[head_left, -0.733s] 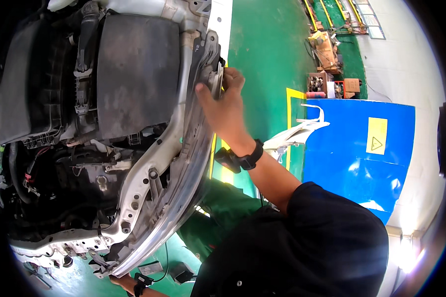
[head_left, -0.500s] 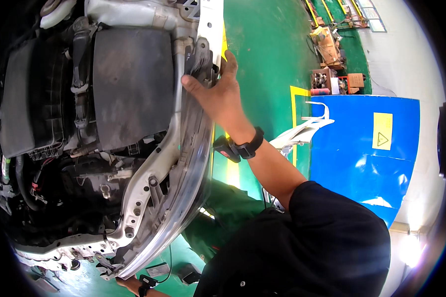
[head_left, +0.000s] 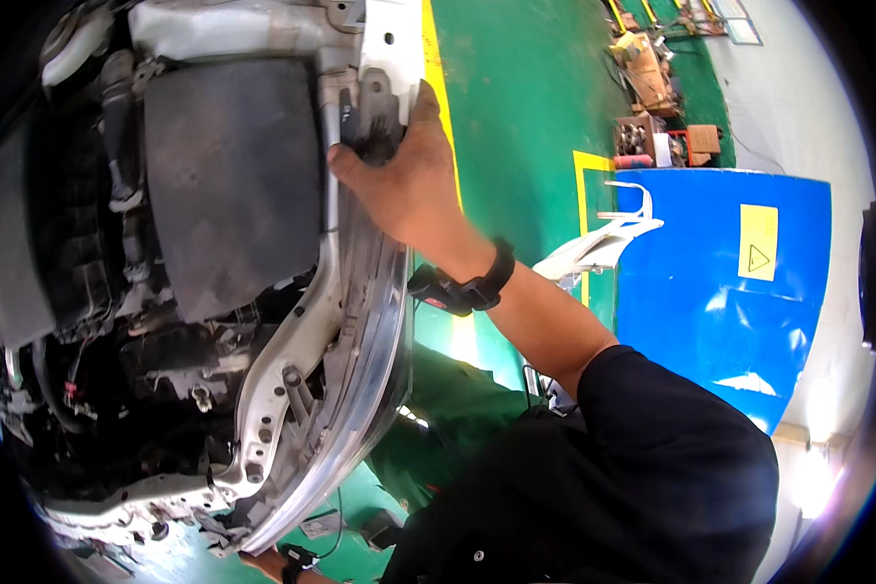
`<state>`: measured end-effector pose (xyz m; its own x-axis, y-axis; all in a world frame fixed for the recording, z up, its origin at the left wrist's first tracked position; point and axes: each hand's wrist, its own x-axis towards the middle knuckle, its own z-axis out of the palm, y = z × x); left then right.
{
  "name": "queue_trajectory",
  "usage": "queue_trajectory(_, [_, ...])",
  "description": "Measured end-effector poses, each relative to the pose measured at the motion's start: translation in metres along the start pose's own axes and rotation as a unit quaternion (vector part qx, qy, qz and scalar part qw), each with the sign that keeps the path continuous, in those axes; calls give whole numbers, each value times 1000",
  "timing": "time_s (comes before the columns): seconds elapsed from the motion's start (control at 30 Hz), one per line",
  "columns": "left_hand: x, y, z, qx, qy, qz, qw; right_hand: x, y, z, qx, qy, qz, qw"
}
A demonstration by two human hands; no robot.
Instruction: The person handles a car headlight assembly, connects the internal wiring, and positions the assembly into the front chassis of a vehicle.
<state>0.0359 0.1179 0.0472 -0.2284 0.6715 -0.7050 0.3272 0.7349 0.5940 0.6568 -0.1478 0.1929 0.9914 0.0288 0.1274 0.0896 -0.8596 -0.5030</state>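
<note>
A long clear-lensed headlight point(head_left: 387, 326) lies along the front corner of an opened car. My right hand point(head_left: 414, 190) spans its upper end, thumb on the inner side and fingers over the outer side, closed around it beside a grey metal bracket point(head_left: 377, 112). Down at the lower tip of the headlight is my left hand point(head_left: 265, 563), partly visible and touching it from below; some of its fingers are hidden. Next to the headlight runs the car's pale front frame point(head_left: 274, 389). Both wrists wear dark straps with small devices.
The engine bay holds a flat dark cover point(head_left: 234, 180) and hoses. Behind me stands a blue panel point(head_left: 715, 311) with a yellow warning label, beside a white body part point(head_left: 603, 243). Boxes and parts point(head_left: 642, 141) stand by the wall. Yellow lines mark the green floor point(head_left: 526, 117).
The engine bay has shifted left in the view, and my right hand with the headlight's upper end has shifted slightly left too. Both hands keep their places on the headlight.
</note>
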Motion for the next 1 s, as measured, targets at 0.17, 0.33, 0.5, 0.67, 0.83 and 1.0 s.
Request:
queue_trajectory(0.17, [34, -22, -18, -7, -23, 41, 999, -3, 13, -5, 90, -51, -31, 994])
queue_trajectory(0.33, [31, -28, -10, -255, -90, -51, 961, -64, 35, -15, 154, -138, 6, 978])
queue_trajectory(0.5, [6, -9, 7, -235, -95, -118, 960, -152, 56, -22, 253, -192, 90, 944])
queue_trajectory(0.67, [4, 10, 10, -187, -147, -194, 952, -244, 99, -16, 426, -254, 351, 794])
queue_trajectory(0.83, [79, -8, -42, 216, -305, 133, 918, -309, 109, 14, 558, -272, 581, 526])
queue_trajectory(1.0, [3, 24, 14, -152, -223, -216, 938, -319, 117, 58, 615, -177, 602, 477])
